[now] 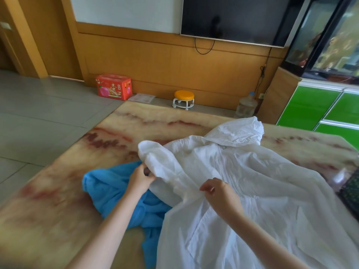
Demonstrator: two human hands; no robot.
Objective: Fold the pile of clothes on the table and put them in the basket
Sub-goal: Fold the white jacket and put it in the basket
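Near the worktop's (58, 191) front edge, left hand (139, 179) grips the sleeve (155, 158) of a white jacket (252, 181), right hand (219, 193) pinches its shoulder; sleeve-folding under way, likely needing an inward carry.

The thin white hooded jacket (242, 181) is plain white and fills the view from the centre toward 4 o'clock. At 8 o'clock of it lies a crumpled garment (108, 191) of plain bright blue cloth. The stone-look table top (58, 191) is cream-yellow with red-brown marble veins. At 11 o'clock a red cardboard box (113, 86) carries pink peach pictures. At 12 o'clock a small round stool (184, 99) has an orange seat and a white frame. At 2 o'clock the glossy cabinet doors (310, 105) are bright green.
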